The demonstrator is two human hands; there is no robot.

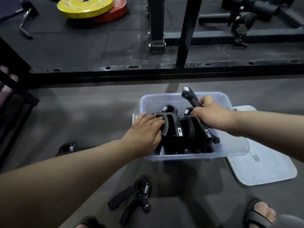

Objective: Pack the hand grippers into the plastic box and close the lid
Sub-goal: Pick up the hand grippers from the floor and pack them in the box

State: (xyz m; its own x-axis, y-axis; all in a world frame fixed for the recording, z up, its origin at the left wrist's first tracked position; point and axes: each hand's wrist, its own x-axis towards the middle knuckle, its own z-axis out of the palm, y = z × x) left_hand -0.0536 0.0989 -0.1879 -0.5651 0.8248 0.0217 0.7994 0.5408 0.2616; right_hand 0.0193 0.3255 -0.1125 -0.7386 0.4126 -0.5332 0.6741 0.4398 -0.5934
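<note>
Sandalled foot (259, 214) and a loose hand gripper (131, 199) rest on the grey gym floor (82, 112), near the clear plastic box (230, 145); its lid (263, 167) lies at its right side. The left hand (144, 134) presses flat, straight fingers on the packed hand grippers (172, 129) inside, while the right hand (212, 114) curls round a raised hand gripper (191, 97) over the box. Beyond stand a black rack frame (156, 23) and a yellow weight plate (85, 6).

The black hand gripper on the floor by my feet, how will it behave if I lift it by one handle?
The black hand gripper probably stays stiff: its handles look like rigid plastic. The free handle may swing slightly about the metal spring. Its flat, splayed shape shouldn't roll.
</note>
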